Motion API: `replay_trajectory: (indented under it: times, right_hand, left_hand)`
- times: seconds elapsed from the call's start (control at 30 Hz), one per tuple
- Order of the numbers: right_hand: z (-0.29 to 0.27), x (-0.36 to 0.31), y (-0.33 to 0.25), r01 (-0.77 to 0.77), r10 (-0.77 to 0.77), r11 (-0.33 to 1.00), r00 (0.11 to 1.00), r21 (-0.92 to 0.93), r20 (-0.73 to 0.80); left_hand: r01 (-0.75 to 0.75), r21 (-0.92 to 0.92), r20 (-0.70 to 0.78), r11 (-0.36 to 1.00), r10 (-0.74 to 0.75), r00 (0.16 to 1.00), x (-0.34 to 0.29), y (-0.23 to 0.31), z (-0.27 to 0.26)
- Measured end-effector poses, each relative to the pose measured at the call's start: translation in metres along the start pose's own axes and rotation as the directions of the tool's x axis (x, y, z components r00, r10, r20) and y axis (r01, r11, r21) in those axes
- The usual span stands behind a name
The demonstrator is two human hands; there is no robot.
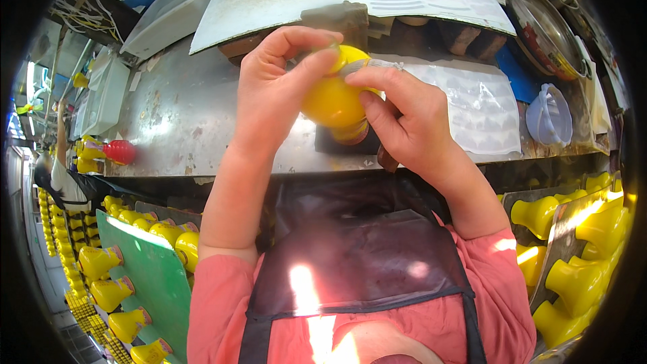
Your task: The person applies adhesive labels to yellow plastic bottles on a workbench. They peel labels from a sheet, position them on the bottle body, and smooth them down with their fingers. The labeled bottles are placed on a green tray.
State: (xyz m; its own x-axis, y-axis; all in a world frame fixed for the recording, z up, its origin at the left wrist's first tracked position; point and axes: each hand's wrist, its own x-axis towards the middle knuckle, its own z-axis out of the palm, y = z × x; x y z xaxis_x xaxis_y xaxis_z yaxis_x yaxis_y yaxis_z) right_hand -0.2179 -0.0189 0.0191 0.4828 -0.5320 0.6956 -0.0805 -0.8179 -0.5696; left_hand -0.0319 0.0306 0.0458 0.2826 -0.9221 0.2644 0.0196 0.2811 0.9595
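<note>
A glossy yellow vase (330, 102) with a rounded body is held up in front of me, above the bench's near edge. My left hand (280, 71) grips it from the left, fingers curled over its upper end and thumb pressed on it. Across the upper part of the vase lies a thin greyish strip (355, 65), its end sticking out to the right. My right hand (411, 111) pinches at the vase's right side, the index finger on the strip and the thumb lower down. Its remaining fingers are folded and partly hidden.
A metal bench (182, 114) spans the front. On it are a wet translucent sheet (482, 111), a lilac bucket (549, 116), a metal basin (546, 23), a white board with printed sheets (269, 0) and a red vase (119, 152). Yellow vases on boards (145, 249) flank me.
</note>
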Motion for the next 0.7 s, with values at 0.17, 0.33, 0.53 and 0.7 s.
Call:
replay_trajectory:
  times: [0.17, 0.33, 0.53, 0.7]
  right_hand:
    - [0.0, 0.001, -0.004, -0.034, 0.035, 0.999, 0.999, -0.035, 0.021]
    - [-0.001, 0.0, -0.005, 0.07, -0.065, 0.994, 0.995, -0.08, 0.073]
    - [-0.009, 0.005, 0.006, -0.232, 0.224, 0.97, 0.969, 0.075, 0.107]
    - [-0.003, -0.001, -0.003, 0.07, -0.066, 0.992, 0.997, -0.104, 0.046]
  left_hand:
    - [-0.022, 0.057, -0.022, 0.998, 0.023, 0.999, -0.001, -0.001, 0.003]
    - [-0.05, 0.216, -0.02, 0.975, 0.055, 0.998, 0.002, 0.002, 0.0]
    - [-0.09, 0.145, 0.014, 0.985, 0.089, 0.996, -0.001, 0.002, 0.0]
    - [-0.029, 0.048, -0.05, 0.998, 0.031, 0.998, -0.002, -0.002, 0.006]
